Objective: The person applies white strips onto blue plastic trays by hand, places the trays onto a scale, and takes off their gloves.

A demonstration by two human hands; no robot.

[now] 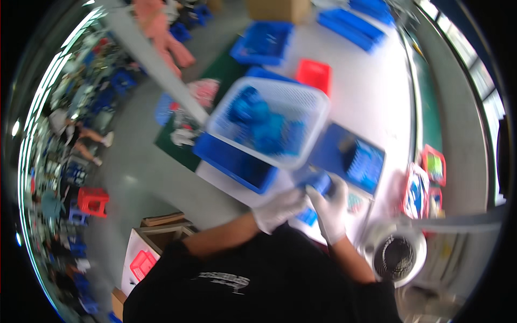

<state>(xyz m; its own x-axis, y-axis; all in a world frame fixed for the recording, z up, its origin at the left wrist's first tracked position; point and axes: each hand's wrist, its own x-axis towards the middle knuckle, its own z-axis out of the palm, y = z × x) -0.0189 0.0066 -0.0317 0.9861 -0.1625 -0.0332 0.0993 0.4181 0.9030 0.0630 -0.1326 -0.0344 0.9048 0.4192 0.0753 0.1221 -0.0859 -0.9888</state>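
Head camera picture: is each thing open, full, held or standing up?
Blue piece: held, blurry
Right hand: gloved, gripping the piece
Left hand: gloved, beside the piece, touch unclear
White basket: open-topped, blue things inside
Blue bin: partly hidden by the basket
Red stool: upright
Round white bin: open-topped, dark inside

Bright indoors | strip lights left | windows glaring right | tabletop washed-out | motion blur centrally | edges bent, black

Forward of your right hand, the blue bin and white basket stand in the way, while you have room over the white tabletop beyond.
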